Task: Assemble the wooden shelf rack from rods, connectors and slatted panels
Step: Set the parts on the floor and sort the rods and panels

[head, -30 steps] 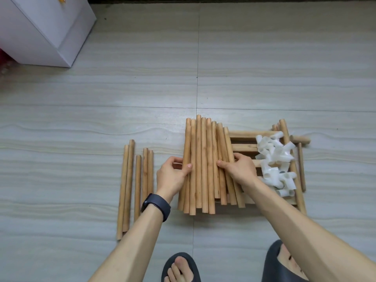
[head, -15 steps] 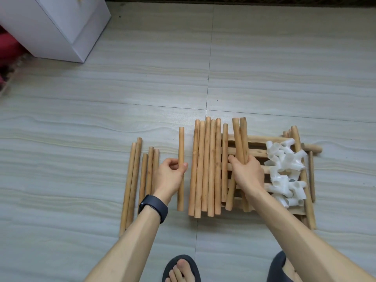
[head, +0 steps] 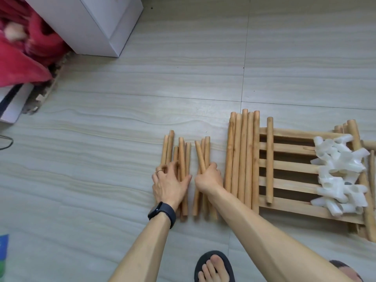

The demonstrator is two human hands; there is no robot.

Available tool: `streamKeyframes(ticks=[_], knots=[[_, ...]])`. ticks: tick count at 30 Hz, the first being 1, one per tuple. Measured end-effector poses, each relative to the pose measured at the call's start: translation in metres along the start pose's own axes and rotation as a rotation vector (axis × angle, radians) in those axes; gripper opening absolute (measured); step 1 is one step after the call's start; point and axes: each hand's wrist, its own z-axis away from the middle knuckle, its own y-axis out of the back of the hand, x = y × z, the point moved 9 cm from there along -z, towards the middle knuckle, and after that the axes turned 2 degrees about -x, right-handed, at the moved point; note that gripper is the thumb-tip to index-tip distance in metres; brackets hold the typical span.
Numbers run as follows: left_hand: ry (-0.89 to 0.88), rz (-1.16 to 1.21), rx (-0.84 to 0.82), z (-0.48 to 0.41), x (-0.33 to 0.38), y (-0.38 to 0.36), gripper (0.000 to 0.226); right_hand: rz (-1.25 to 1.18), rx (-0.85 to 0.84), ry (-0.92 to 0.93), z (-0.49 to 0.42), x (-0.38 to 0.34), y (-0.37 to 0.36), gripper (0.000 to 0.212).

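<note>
Left margin: bounded by red cloth, a white cabinet and the notched edge of a foam mat. From there rightward: broad bare tiled floor, open as far as the first rod, and open again beyond all rod tips up to the top edge. Next: five short rods, laid side by side and roughly parallel on the floor, tips uneven. Upon their lower halves: left hand, palm down, fingers relaxed across the rods and clasping none; wore a ring and, at the wrist, a black band. Just beside it, across a narrow gap: right hand, clenched around a three-rod bundle, with one rod tilted across the other two. Further right, past another narrow strip of floor: five long rods, packed flank to flank, the rightmost set against the left edge of the slatted panel. Across the slats, apart from those five: one single rod. On the panel's right part: a heap of white connectors, too tangled to count. At the right edge of view: further rods, partly cut off, number not discernible. At the bottom edge: one sandalled foot.
</note>
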Motion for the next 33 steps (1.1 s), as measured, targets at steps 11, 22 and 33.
streamKeyframes(ticks=[11, 22, 33], knots=[[-0.073, 0.177, -0.072, -0.003, -0.007, -0.012, 0.052, -0.071, 0.046, 0.136, 0.01, 0.014, -0.019, 0.063], [-0.292, -0.01, 0.004, 0.013, 0.035, -0.002, 0.058, -0.293, 0.184, 0.458, 0.059, -0.006, 0.084, 0.03], [-0.518, -0.037, 0.015, 0.065, 0.176, -0.025, 0.071, 0.182, 0.465, 0.183, 0.025, 0.09, 0.196, 0.049]])
